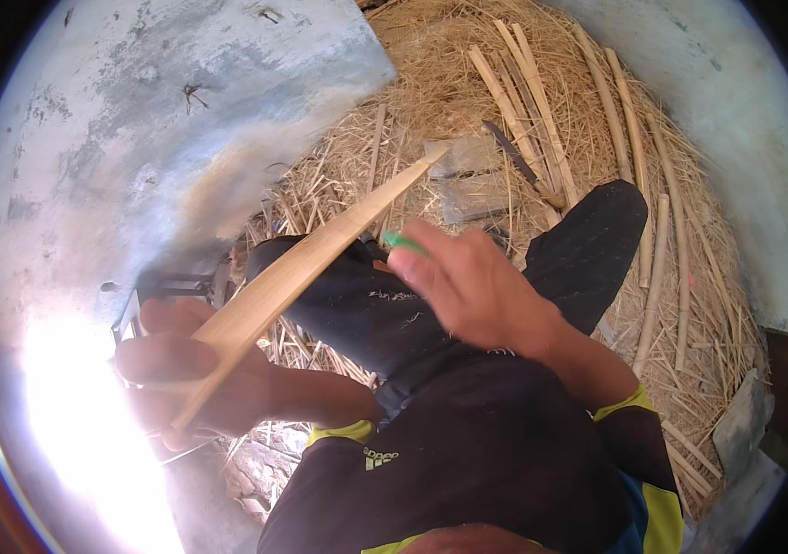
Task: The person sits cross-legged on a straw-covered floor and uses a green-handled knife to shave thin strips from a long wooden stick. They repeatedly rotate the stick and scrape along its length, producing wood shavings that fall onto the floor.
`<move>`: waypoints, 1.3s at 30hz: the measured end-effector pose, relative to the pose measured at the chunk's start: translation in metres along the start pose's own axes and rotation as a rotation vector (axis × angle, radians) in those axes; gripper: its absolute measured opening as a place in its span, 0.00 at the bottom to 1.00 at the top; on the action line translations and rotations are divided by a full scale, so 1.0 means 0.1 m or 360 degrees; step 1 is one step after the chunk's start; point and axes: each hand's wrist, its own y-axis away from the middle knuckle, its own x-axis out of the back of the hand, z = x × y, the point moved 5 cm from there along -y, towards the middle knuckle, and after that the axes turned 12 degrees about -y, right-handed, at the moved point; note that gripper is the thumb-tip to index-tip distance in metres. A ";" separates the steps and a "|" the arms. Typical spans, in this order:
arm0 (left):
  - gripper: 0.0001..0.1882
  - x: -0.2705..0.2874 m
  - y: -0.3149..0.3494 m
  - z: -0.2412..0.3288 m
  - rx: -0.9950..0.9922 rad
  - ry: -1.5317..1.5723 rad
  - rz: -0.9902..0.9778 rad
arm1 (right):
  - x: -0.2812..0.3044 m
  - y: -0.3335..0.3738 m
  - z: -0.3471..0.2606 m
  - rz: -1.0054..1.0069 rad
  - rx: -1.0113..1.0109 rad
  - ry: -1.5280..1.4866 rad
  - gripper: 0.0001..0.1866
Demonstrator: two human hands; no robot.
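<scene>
A long, pale strip of split bamboo or wood (306, 263) slants across the view, wide near me and tapering to a point at its far end. My left hand (228, 397) is closed around the wide near end, with its thumb on top. To the right of the strip, apart from it, my right hand (486, 291) is closed on a small green object (403, 242). Only its end sticks out past the thumb and forefinger, so its kind is hidden. My crossed legs in dark trousers lie beneath both hands.
Straw and shavings (440, 55) cover the ground. A dark curved blade with a wooden handle (516, 159) lies beyond my legs, beside flat grey blocks (470, 196). Several bamboo strips (634, 120) lie at the far right. Weathered walls (181, 111) rise on both sides.
</scene>
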 end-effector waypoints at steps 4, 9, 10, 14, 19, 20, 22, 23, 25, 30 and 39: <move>0.13 -0.17 -0.04 -0.03 -0.0068 0.0028 -0.0065 | -0.09 0.19 -0.21 -0.0039 0.0116 0.0291 0.13; 0.12 -0.19 -0.03 -0.03 -0.0122 0.0113 -0.0087 | 0.01 0.20 0.39 0.0183 -0.0243 0.0897 0.16; 0.13 -0.17 -0.03 0.00 -0.0134 0.0120 -0.0084 | -0.05 0.20 0.29 0.0157 -0.0161 0.0796 0.16; 0.14 -0.12 -0.06 -0.06 -0.0125 0.0006 0.0018 | -0.15 0.18 0.38 0.0214 -0.0089 0.0622 0.17; 0.13 -0.08 -0.02 -0.07 -0.0046 -0.0234 0.0136 | -0.01 0.13 0.75 0.0361 -0.0183 0.0574 0.18; 0.13 -0.05 -0.02 -0.07 -0.0043 -0.0163 0.0100 | -0.09 0.12 0.64 0.0316 -0.0109 0.0430 0.18; 0.12 -0.04 -0.05 -0.12 -0.0055 0.0031 0.0038 | -0.16 0.08 0.69 0.0256 -0.0230 0.0478 0.19; 0.11 -0.03 -0.06 -0.12 -0.0060 -0.0050 0.0067 | -0.18 0.06 0.75 0.0224 -0.0289 0.0503 0.20; 0.11 -0.07 -0.11 -0.12 -0.0073 -0.0178 0.0118 | 0.05 0.00 1.18 0.0424 -0.0325 0.0729 0.19; 0.10 0.16 -0.05 -0.06 0.0049 -0.0281 0.0321 | -0.19 -0.14 1.02 0.0388 -0.0020 0.0512 0.17; 0.13 0.05 -0.02 -0.13 0.0144 -0.0383 0.0536 | 0.41 0.10 2.48 0.0662 -0.0661 0.0729 0.16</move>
